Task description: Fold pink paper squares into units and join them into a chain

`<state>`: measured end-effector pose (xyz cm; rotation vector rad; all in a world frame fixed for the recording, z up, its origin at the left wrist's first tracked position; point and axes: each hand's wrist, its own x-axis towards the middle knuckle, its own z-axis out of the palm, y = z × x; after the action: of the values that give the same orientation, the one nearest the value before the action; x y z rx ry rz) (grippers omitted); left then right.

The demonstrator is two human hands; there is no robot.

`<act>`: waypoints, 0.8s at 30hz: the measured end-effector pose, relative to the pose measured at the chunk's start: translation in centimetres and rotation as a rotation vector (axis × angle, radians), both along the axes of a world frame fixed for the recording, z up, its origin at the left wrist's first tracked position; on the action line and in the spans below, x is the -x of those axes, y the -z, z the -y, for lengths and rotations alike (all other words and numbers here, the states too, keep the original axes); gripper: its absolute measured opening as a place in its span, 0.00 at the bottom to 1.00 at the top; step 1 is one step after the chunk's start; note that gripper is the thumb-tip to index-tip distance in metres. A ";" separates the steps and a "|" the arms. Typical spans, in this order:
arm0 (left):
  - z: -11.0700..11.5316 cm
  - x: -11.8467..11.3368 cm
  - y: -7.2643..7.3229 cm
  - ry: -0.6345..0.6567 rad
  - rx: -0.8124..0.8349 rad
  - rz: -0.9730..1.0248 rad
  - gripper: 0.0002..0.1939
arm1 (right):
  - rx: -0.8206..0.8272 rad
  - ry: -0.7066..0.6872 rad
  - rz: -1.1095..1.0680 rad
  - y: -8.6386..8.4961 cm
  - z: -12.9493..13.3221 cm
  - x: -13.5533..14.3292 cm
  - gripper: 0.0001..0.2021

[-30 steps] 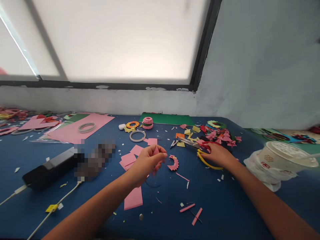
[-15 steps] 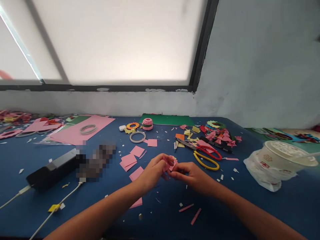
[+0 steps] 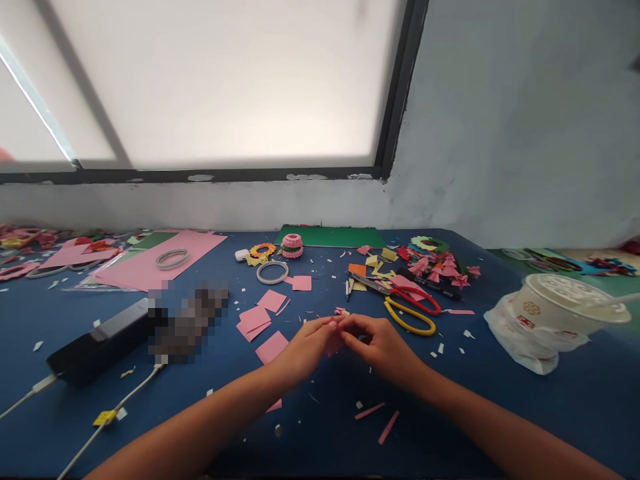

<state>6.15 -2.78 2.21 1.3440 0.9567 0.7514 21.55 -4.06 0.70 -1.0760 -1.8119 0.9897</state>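
Note:
A small piece of pink paper (image 3: 333,344) is held between my two hands above the blue table, mostly covered by fingers. My left hand (image 3: 307,347) is closed on its left side, the thumb pressed on top. From the right, my right hand (image 3: 376,343) pinches the same paper with thumb and curled fingers. The exact fold is hidden. Flat pink paper squares (image 3: 255,320) lie left of my left hand. Scissors (image 3: 411,325) with one red and one yellow handle rest beyond my right hand, near a pen (image 3: 348,288).
A roll of tape (image 3: 273,272) and stacked pink paper rings (image 3: 293,245) stand farther back. Folded pink pieces (image 3: 445,270) are heaped behind the scissors. A lidded cup (image 3: 565,313) in a plastic bag stands right. A black device (image 3: 105,340) with a white cable lies left.
My fingers have closed in around the pink paper, so less of it shows. My right hand has risen slightly and come nearer my left. The view has shifted a little.

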 end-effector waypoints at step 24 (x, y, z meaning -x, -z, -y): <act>-2.5 4.6 2.4 0.519 -0.993 -0.630 0.14 | -0.497 -0.344 0.449 3.2 -2.4 -2.7 0.09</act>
<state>1.54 -0.31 -0.18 2.6821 0.6247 0.3755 24.27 -1.65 -2.50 -0.7203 -2.4992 0.4446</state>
